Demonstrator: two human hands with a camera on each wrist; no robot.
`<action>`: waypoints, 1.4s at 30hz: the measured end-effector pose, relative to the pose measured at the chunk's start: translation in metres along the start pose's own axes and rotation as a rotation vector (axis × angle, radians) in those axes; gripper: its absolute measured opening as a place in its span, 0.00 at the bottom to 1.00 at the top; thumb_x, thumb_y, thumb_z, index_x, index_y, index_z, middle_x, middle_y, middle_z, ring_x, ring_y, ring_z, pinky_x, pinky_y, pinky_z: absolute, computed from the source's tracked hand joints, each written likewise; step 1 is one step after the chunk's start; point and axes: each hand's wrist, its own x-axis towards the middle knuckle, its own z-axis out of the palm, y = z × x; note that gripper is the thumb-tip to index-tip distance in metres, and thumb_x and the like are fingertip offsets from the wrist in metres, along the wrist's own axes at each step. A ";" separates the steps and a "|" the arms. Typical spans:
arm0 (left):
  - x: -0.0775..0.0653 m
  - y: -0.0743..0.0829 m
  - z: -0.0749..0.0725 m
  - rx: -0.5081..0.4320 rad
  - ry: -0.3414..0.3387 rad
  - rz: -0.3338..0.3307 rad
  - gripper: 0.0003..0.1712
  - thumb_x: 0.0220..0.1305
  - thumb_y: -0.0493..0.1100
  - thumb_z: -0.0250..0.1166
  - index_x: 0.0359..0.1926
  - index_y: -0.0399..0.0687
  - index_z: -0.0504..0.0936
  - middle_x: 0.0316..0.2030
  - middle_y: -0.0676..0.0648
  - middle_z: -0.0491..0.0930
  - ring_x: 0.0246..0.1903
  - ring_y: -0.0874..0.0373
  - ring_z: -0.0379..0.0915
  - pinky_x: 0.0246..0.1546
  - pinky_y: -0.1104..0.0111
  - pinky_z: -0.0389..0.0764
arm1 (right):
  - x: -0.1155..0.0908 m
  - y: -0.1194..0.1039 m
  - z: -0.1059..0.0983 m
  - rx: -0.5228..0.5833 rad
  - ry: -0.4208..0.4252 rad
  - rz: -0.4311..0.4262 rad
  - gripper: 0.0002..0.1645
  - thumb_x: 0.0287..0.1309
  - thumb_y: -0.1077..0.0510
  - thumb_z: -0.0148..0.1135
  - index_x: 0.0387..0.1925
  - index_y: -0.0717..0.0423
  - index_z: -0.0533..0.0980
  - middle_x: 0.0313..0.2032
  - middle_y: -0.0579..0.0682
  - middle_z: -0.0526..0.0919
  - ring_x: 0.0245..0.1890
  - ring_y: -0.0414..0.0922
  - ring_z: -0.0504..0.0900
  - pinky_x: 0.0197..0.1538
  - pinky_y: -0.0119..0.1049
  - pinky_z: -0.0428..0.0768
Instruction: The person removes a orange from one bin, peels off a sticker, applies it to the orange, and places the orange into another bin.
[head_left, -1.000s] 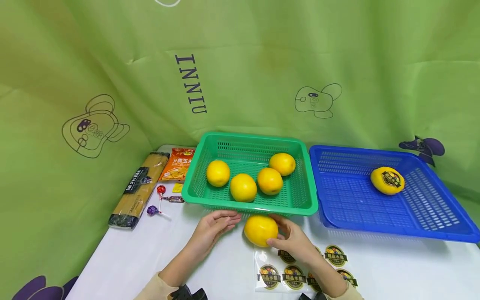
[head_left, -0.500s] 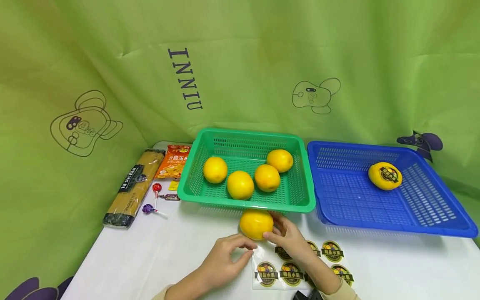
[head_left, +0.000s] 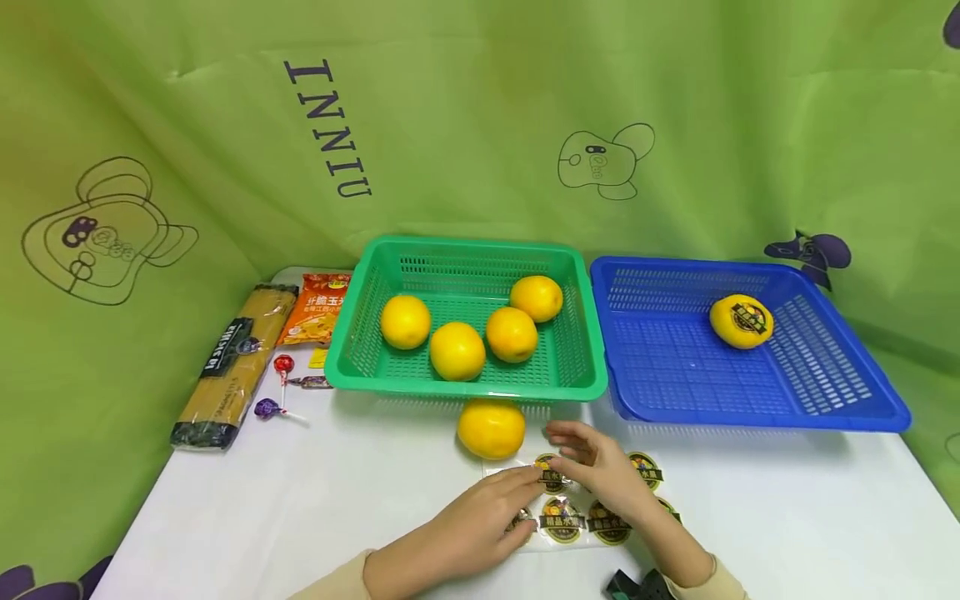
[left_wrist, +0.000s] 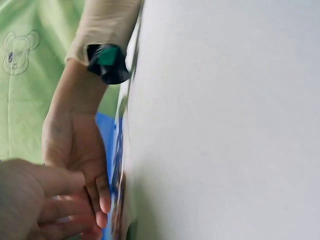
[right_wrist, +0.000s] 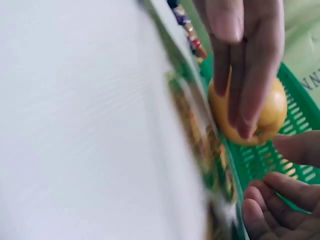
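Observation:
A round yellow-orange fruit (head_left: 491, 430) sits on the white table against the front of the green basket (head_left: 465, 388), touched by neither hand. My left hand (head_left: 483, 518) hovers over the left part of a clear sheet of round fruit stickers (head_left: 562, 522), its fingers stretched toward the right. Just across from it, my right hand (head_left: 600, 469) is above the sheet's upper middle, fingers loosely bent and holding nothing. In the right wrist view, the left hand (right_wrist: 250, 60) partly covers the fruit (right_wrist: 274, 107). Both hands hide some of the stickers.
Several similar fruits (head_left: 457, 352) lie in the green basket. A blue basket (head_left: 675, 414) on the right contains one fruit (head_left: 741, 322) bearing a sticker. Packed spaghetti (head_left: 232, 367), an orange snack bag (head_left: 315, 308) and lollipops (head_left: 283, 364) lie at the left.
My right hand has let go of the fruit and drawn back over the sticker sheet. My left hand has moved from beside the basket down and right to the sheet. The view has shifted slightly.

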 end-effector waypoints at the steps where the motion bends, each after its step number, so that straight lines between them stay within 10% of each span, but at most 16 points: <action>1: 0.003 0.000 0.002 -0.005 0.000 -0.018 0.24 0.67 0.46 0.58 0.60 0.39 0.73 0.63 0.43 0.70 0.64 0.53 0.65 0.64 0.61 0.70 | -0.003 0.002 -0.001 -0.036 0.008 0.006 0.29 0.57 0.59 0.65 0.58 0.65 0.70 0.55 0.61 0.77 0.54 0.54 0.77 0.57 0.34 0.78; 15: 0.011 -0.006 0.037 0.004 0.092 -0.095 0.41 0.62 0.48 0.62 0.68 0.31 0.57 0.68 0.36 0.59 0.68 0.46 0.56 0.66 0.58 0.65 | -0.013 0.019 0.001 -0.466 0.143 -0.185 0.22 0.47 0.67 0.69 0.46 0.49 0.81 0.44 0.38 0.75 0.35 0.32 0.74 0.39 0.27 0.79; 30: 0.009 -0.006 0.037 -0.042 0.092 -0.140 0.39 0.61 0.47 0.63 0.67 0.34 0.58 0.68 0.39 0.60 0.68 0.48 0.57 0.67 0.59 0.65 | -0.016 0.019 0.001 -0.044 0.189 -0.232 0.08 0.55 0.68 0.63 0.33 0.53 0.78 0.28 0.47 0.79 0.27 0.36 0.75 0.29 0.28 0.77; 42: 0.009 -0.006 0.039 -0.274 0.252 -0.120 0.17 0.68 0.43 0.57 0.55 0.42 0.70 0.56 0.44 0.75 0.59 0.53 0.71 0.61 0.63 0.73 | -0.018 0.023 -0.003 0.086 -0.063 -0.331 0.11 0.58 0.72 0.58 0.38 0.57 0.78 0.29 0.53 0.78 0.25 0.36 0.74 0.25 0.29 0.77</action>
